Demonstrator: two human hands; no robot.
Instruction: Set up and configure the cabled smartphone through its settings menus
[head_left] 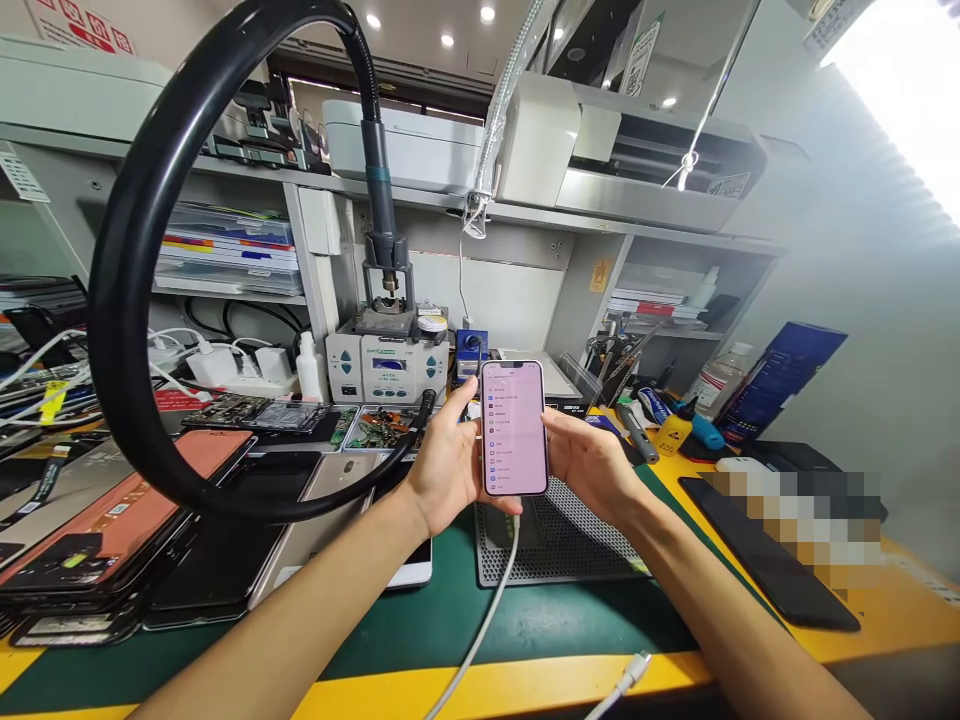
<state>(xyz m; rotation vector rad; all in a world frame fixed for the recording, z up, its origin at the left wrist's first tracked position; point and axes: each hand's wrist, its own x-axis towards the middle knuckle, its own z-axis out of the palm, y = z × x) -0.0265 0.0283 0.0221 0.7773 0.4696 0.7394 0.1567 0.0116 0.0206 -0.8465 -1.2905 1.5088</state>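
Observation:
A smartphone [514, 428] stands upright above the bench with its screen lit, showing a list on a pale pink background. My left hand [442, 462] grips its left edge and lower back. My right hand [592, 462] holds the right edge. A white cable [480, 630] runs from the phone's bottom down across the green mat [555, 620] to the front edge. A second white connector [626, 682] lies loose near the yellow edge.
A black ring lamp [135, 230] arcs over the left side. Stacked phones and screens [120, 540] lie at left. A hot-air station [390, 365] stands behind, a perforated grey pad [577, 545] lies under my hands, and a dark phone [772, 560] rests at right.

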